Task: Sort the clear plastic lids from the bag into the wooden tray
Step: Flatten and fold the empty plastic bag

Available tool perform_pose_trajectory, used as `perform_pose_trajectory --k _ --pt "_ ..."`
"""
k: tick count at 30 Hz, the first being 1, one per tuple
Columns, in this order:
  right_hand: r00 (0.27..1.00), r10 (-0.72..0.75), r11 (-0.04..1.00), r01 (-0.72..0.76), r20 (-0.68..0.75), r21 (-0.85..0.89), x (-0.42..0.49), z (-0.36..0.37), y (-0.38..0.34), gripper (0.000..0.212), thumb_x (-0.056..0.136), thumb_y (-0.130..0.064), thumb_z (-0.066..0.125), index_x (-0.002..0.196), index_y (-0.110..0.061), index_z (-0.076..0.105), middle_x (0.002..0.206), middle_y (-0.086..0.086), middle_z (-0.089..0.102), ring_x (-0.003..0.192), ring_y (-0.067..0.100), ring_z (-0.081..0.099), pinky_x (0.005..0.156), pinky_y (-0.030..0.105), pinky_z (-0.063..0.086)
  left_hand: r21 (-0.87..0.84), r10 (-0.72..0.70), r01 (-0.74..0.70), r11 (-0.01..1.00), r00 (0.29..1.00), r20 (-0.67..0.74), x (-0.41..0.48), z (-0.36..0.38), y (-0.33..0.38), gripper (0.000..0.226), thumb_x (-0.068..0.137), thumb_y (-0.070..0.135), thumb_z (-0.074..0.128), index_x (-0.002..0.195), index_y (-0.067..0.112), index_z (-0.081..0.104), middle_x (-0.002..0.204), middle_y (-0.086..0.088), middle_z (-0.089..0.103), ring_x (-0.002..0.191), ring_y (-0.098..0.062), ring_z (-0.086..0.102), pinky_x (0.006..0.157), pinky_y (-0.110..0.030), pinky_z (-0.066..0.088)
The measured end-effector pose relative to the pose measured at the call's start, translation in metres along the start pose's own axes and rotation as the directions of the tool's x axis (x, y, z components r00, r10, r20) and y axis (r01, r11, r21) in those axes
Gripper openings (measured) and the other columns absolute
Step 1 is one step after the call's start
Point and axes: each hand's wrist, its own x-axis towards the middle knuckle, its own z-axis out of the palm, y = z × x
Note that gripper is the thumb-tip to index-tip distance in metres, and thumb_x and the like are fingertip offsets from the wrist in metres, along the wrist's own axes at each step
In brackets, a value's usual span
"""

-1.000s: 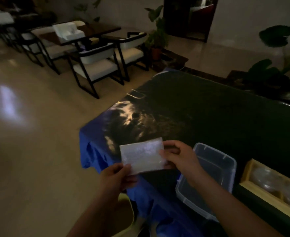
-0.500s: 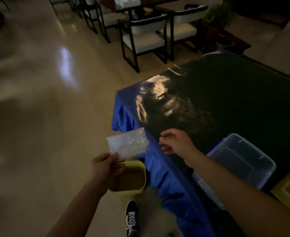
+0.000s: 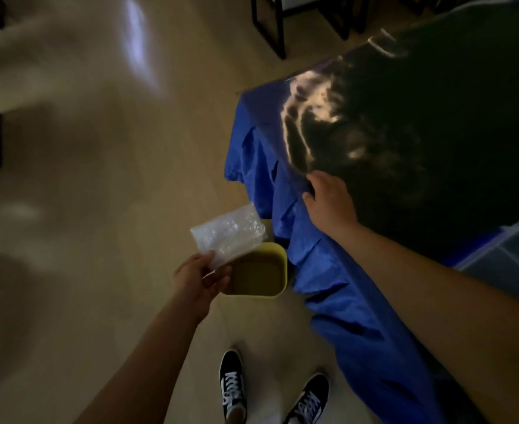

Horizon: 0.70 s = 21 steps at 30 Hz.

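Head view — clear bag (image 3: 229, 237) in left hand (image 3: 201, 275) over yellow bin (image 3: 252, 292)

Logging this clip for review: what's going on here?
A person stands at a table draped in blue cloth. Their left hand pinches a crumpled clear plastic bag above a yellow bin on the floor, seemingly about to drop it in. The right hand rests on the table edge. A clear plastic tub sits at the right; the wooden tray is out of view.
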Motion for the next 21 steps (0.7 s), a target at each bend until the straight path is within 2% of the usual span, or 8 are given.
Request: perform_pose_trajectory --k 2,5,8,11,14,18,21 --pt "0.999 -0.029 0.989 0.022 -0.042 -0.149 0.003 0.018 0.004 0.044 0.099 -0.032 0.052 0.139 -0.015 0.051 0.149 0.008 0.047 0.138 0.031 0.041 0.109 0.048 0.039 -0.018 -0.030 0.030 0.999 0.999 -0.019 0.017 -0.002 -0.004 0.007 0.100 0.012 0.058 0.106 0.012 0.061 0.096 -0.015 0.066 0.062 -0.024 0.073 0.049 -0.026 0.059" --pt "0.984 -0.075 0.958 0.026 -0.161 -0.285 0.002 0.033 0.011 0.039 0.096 -0.037 0.052 0.130 -0.019 0.054 0.143 0.007 0.052 0.127 0.031 0.048 0.097 0.048 0.043 -0.027 -0.059 0.058 0.998 0.998 -0.035 0.039 0.001 -0.009 0.009 0.101 0.012 0.058 0.109 0.012 0.060 0.097 -0.015 0.065 0.057 -0.022 0.073 0.047 -0.025 0.059" --pt "0.972 -0.118 0.935 0.040 -0.202 -0.351 0.001 0.041 0.016 0.036 0.094 -0.040 0.051 0.125 -0.021 0.051 0.139 0.007 0.052 0.120 0.032 0.049 0.089 0.048 0.044 -0.009 -0.072 0.072 0.997 0.995 -0.067 0.058 0.007 -0.013 0.024 0.100 0.010 0.060 0.124 0.008 0.057 0.108 -0.020 0.064 0.069 -0.026 0.070 0.045 -0.025 0.058" --pt "0.966 -0.136 0.928 0.046 -0.222 -0.369 0.002 0.044 0.018 0.035 0.094 -0.040 0.050 0.124 -0.021 0.050 0.139 0.008 0.051 0.120 0.032 0.048 0.089 0.049 0.043 0.019 -0.072 0.074 0.997 0.993 -0.098 0.076 0.010 -0.017 0.032 0.100 0.006 0.060 0.131 0.004 0.055 0.103 -0.021 0.065 0.071 -0.028 0.068 0.043 -0.026 0.057" --pt "0.960 -0.146 0.920 0.043 -0.237 -0.390 0.003 0.046 0.018 0.035 0.093 -0.040 0.049 0.122 -0.020 0.050 0.137 0.009 0.051 0.120 0.032 0.047 0.087 0.049 0.042 0.041 -0.092 0.097 0.994 0.988 -0.126 0.099 0.009 -0.023 0.027 0.099 0.004 0.059 0.126 0.006 0.056 0.105 -0.022 0.062 0.071 -0.029 0.067 0.042 -0.026 0.057" --pt "0.960 -0.135 0.918 0.028 -0.244 -0.397 0.005 0.049 0.020 0.035 0.093 -0.039 0.050 0.122 -0.020 0.051 0.138 0.009 0.052 0.122 0.032 0.047 0.089 0.050 0.042 0.061 -0.124 0.135 0.989 0.979 -0.164 0.128 0.009 -0.037 0.033 0.100 0.005 0.057 0.132 0.009 0.055 0.115 -0.022 0.059 0.078 -0.032 0.065 0.053 -0.035 0.056" --pt "0.962 -0.119 0.924 0.018 -0.244 -0.381 0.007 0.050 0.022 0.035 0.093 -0.040 0.050 0.122 -0.021 0.051 0.139 0.008 0.051 0.125 0.032 0.045 0.091 0.050 0.041 0.099 -0.104 0.127 0.987 0.972 -0.210 0.147 0.011 -0.049 0.021 0.101 0.004 0.051 0.120 0.012 0.057 0.103 -0.017 0.062 0.073 -0.030 0.066 0.047 -0.030 0.057"
